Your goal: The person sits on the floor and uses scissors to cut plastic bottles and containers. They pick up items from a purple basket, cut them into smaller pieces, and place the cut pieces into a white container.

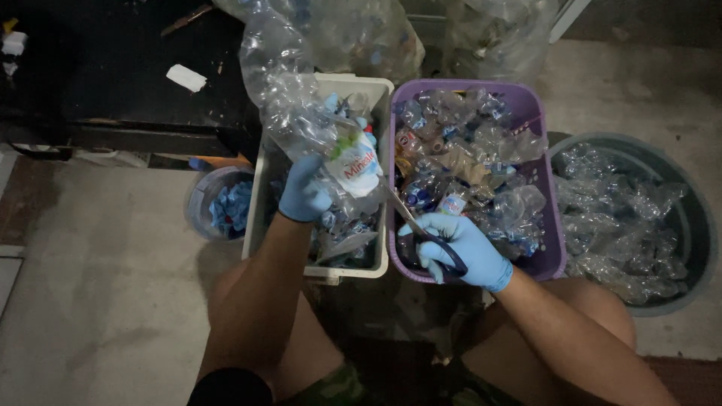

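Observation:
My left hand (pixel 304 192), in a blue glove, grips a crushed clear plastic bottle (pixel 323 124) with a white label (pixel 355 169), held over the white bin (pixel 380 90). In a blue glove too, my right hand (pixel 460 248) holds scissors (pixel 421 225) by their black handles. The blades point up and left toward the label. This hand hovers over the near left corner of the purple basket (pixel 553 233), which is full of crushed bottles.
A round dark tub (pixel 696 203) at the right holds clear crushed bottles. A small bucket (pixel 197 197) of blue caps stands left of the white bin. Plastic bags of bottles (pixel 361 30) lie behind. A dark table (pixel 113 75) is at the upper left. My knees are below.

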